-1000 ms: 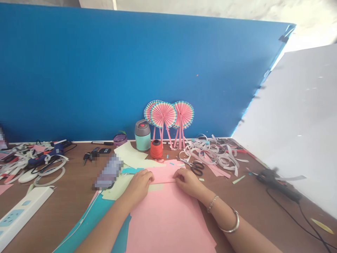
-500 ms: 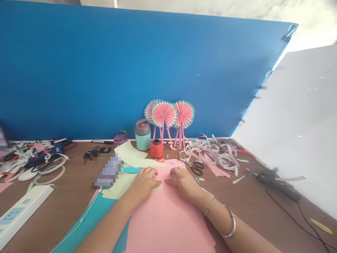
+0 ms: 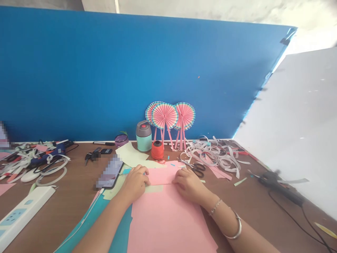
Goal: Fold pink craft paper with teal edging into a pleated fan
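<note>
A small pink paper piece point(image 3: 161, 175), with a straight near edge like a fold, lies between my hands. My left hand point(image 3: 135, 182) grips its left end with curled fingers. On the other end, my right hand point(image 3: 190, 185), wearing a chain and a bangle at the wrist, has its fingers closed on the paper. Larger pink sheets point(image 3: 171, 221) lie beneath, reaching the bottom of the view. A pale green strip point(image 3: 154, 189) shows just below the pink piece's near edge.
Scissors point(image 3: 196, 168) lie beyond my right hand, near curled paper strips point(image 3: 216, 154). Pink round paper fans point(image 3: 164, 116) stand at the back beside a teal flask point(image 3: 144, 137) and red thread spool point(image 3: 157, 150). A phone point(image 3: 110, 172), power strip point(image 3: 25, 214) and glue gun point(image 3: 279, 186) flank the sheets.
My hands have moved apart, from near the middle out to the paper's two ends. More of the pink piece and its straight near edge now shows between them.
</note>
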`<action>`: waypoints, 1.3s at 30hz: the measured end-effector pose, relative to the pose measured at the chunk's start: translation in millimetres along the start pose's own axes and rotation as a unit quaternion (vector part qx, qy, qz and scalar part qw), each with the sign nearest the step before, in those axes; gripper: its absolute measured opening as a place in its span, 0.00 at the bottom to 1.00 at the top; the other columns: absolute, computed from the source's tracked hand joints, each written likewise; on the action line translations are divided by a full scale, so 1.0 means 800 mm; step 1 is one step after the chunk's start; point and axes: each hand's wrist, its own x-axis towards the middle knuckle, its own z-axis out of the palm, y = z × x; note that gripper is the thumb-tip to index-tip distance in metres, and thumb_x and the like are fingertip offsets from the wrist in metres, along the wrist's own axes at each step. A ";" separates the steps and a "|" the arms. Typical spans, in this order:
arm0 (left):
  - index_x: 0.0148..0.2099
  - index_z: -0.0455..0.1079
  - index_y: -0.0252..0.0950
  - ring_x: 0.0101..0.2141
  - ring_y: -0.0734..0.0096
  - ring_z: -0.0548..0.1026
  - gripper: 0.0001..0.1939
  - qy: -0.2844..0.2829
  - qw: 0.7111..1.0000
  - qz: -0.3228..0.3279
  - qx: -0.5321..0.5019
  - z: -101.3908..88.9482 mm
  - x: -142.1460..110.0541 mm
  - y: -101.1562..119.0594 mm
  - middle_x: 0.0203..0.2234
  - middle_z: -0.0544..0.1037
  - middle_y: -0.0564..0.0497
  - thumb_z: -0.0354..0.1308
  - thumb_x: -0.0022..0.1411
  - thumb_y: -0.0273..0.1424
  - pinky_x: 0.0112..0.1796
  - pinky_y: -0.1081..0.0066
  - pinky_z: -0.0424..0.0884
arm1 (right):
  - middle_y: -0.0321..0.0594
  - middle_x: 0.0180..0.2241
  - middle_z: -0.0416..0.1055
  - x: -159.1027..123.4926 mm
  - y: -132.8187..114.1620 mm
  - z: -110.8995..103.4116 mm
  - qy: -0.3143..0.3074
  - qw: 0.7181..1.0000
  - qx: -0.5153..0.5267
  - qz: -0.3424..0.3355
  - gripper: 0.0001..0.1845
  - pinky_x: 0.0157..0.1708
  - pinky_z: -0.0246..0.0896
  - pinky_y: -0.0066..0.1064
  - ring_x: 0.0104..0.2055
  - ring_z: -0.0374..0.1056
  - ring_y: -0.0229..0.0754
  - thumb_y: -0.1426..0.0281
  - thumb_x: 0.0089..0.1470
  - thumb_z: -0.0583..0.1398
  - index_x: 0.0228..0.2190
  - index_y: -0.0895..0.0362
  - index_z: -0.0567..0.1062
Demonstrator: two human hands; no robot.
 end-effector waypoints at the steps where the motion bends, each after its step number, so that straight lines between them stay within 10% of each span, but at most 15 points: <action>1: 0.24 0.75 0.42 0.40 0.63 0.66 0.22 0.016 1.000 0.001 -0.012 0.002 0.000 -0.001 0.36 0.73 0.50 0.45 0.42 0.13 0.41 0.61 0.61 | 0.41 0.30 0.69 0.000 0.001 0.001 0.003 1.000 0.000 -0.004 0.16 0.38 0.53 0.36 0.35 0.61 0.42 0.82 0.45 0.54 0.30 0.54 0.77; 7: 0.32 0.69 0.38 0.38 0.64 0.68 0.17 0.246 0.963 -0.055 -0.092 0.003 -0.001 0.002 0.31 0.71 0.49 0.42 0.48 0.17 0.40 0.66 0.64 | 0.42 0.31 0.70 0.000 0.009 0.007 0.107 0.980 0.161 0.039 0.11 0.32 0.59 0.31 0.32 0.65 0.40 0.78 0.51 0.54 0.33 0.56 0.76; 14: 0.30 0.72 0.34 0.30 0.66 0.72 0.17 0.044 0.919 -0.116 -0.374 0.016 0.003 0.039 0.25 0.76 0.49 0.48 0.59 0.39 0.31 0.70 0.68 | 0.41 0.30 0.70 -0.002 -0.013 0.003 0.167 0.952 0.253 0.030 0.09 0.34 0.63 0.33 0.33 0.66 0.40 0.73 0.54 0.55 0.35 0.54 0.75; 21: 0.30 0.72 0.33 0.33 0.62 0.74 0.15 0.136 0.851 -0.159 -0.482 0.019 0.006 0.055 0.27 0.78 0.48 0.56 0.54 0.41 0.36 0.68 0.68 | 0.43 0.35 0.69 0.000 -0.026 0.002 0.082 0.980 0.165 -0.076 0.13 0.35 0.64 0.30 0.36 0.66 0.39 0.76 0.54 0.53 0.40 0.54 0.73; 29: 0.43 0.72 0.39 0.35 0.66 0.69 0.15 0.328 0.938 -0.012 -0.111 0.023 -0.001 0.030 0.30 0.72 0.49 0.47 0.60 0.24 0.38 0.66 0.64 | 0.47 0.42 0.65 -0.010 -0.033 0.000 0.288 0.952 -0.012 -0.102 0.22 0.42 0.59 0.39 0.45 0.63 0.46 0.79 0.51 0.55 0.48 0.53 0.64; 34: 0.48 0.71 0.41 0.36 0.66 0.65 0.21 0.229 0.970 0.082 -0.002 0.026 0.000 0.033 0.32 0.69 0.48 0.45 0.60 0.18 0.38 0.65 0.63 | 0.48 0.50 0.62 -0.005 -0.036 0.000 0.220 0.970 -0.077 -0.068 0.21 0.47 0.51 0.43 0.54 0.55 0.52 0.73 0.50 0.57 0.48 0.54 0.66; 39: 0.46 0.72 0.45 0.37 0.64 0.64 0.21 0.119 0.988 0.083 0.045 0.033 0.001 0.034 0.33 0.66 0.48 0.46 0.59 0.18 0.38 0.64 0.62 | 0.40 0.32 0.70 0.003 -0.023 0.009 0.108 0.992 -0.061 -0.014 0.07 0.39 0.49 0.36 0.38 0.61 0.42 0.76 0.52 0.55 0.31 0.56 0.72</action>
